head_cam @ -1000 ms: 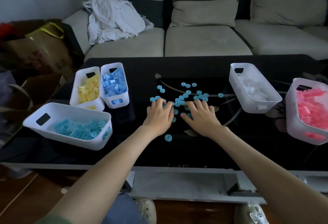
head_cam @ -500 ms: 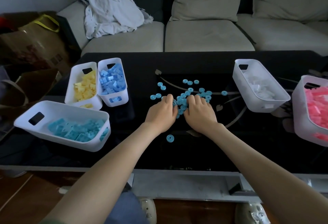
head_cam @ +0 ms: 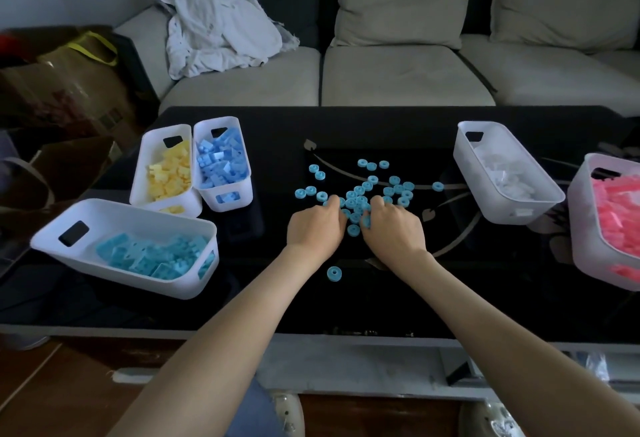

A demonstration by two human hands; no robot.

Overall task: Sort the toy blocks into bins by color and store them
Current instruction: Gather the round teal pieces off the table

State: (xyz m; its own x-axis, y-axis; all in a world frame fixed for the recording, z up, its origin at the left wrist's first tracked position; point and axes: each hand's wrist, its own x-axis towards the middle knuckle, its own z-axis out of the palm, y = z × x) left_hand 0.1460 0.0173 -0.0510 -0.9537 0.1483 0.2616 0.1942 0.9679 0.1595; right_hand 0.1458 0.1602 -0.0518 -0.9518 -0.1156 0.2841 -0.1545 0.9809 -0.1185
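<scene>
Left hand, right hand: side by side at centre of black glass desk. Fingers of both curled inward round light-blue ring-shaped plastic blocks (loose pile, more scattered beyond). One ring lies apart, between forearms. White plastic bin of turquoise blocks sits left.

Turquoise rings are pictured on a black, vine-patterned table; yellow blocks, blue blocks, turquoise blocks, white blocks and pink blocks are seen in white bins.
</scene>
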